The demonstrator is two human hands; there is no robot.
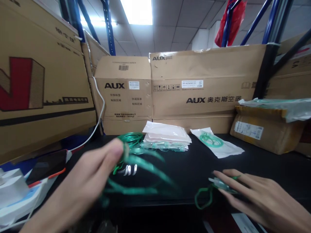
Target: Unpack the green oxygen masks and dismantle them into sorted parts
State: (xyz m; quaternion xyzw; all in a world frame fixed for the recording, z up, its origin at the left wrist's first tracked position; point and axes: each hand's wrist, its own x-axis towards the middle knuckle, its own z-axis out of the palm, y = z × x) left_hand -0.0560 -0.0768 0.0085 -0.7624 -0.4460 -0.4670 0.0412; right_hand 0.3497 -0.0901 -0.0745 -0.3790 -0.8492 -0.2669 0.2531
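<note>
My left hand [97, 171] is closed on a coil of translucent green tubing [148, 167], pinched between thumb and fingers; its loops hang to the right, blurred by motion. At the table's front right, my right hand [257, 192] has its fingers around a small clear plastic piece [223, 185], partly hidden by them. A thin green loop [203, 198] dangles beside that piece. Just past the left hand lie several small white curved strips [129, 170] and another green tubing coil [132, 138] on the black table.
Behind stand a stack of white packets [167, 133], a packet with coiled green tubing [216, 142] and a cardboard box [257, 127]. Large cartons [194, 84] wall the back. At left are a phone [47, 165], a power strip [31, 197] and a white cable [99, 110].
</note>
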